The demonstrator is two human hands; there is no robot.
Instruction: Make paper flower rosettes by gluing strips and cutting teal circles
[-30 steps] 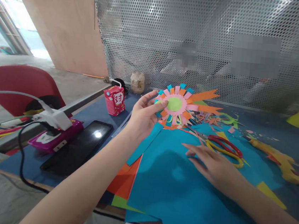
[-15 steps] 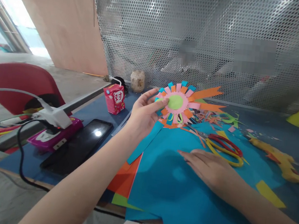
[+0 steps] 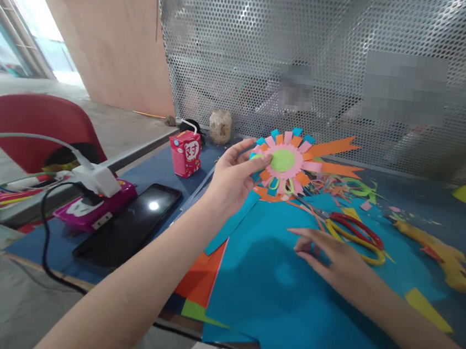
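Note:
My left hand (image 3: 236,176) pinches the left edge of a round paper rosette (image 3: 283,161), thumb in front, holding it up above the table. The rosette has a green centre, a pink ring, looped strips in blue, pink and orange, and two orange tails pointing right. Over the blue paper sheets (image 3: 260,266) hovers my right hand (image 3: 328,254), fingers apart and slightly bent, with nothing in it. Just behind the right hand lie scissors (image 3: 360,235) with red and yellow handles.
A yellow glue gun (image 3: 436,254) lies at the right, near a yellow paper piece (image 3: 429,310). Paper scraps (image 3: 335,186) are heaped behind the scissors. To the left are a red drink carton (image 3: 185,154), a phone (image 3: 130,225) and a purple power strip (image 3: 94,207). A perforated metal panel (image 3: 237,53) stands behind.
My right hand has gone from flat on the blue paper to slightly raised, its fingers bending apart. The left hand keeps the rosette. The whole view has shifted a little.

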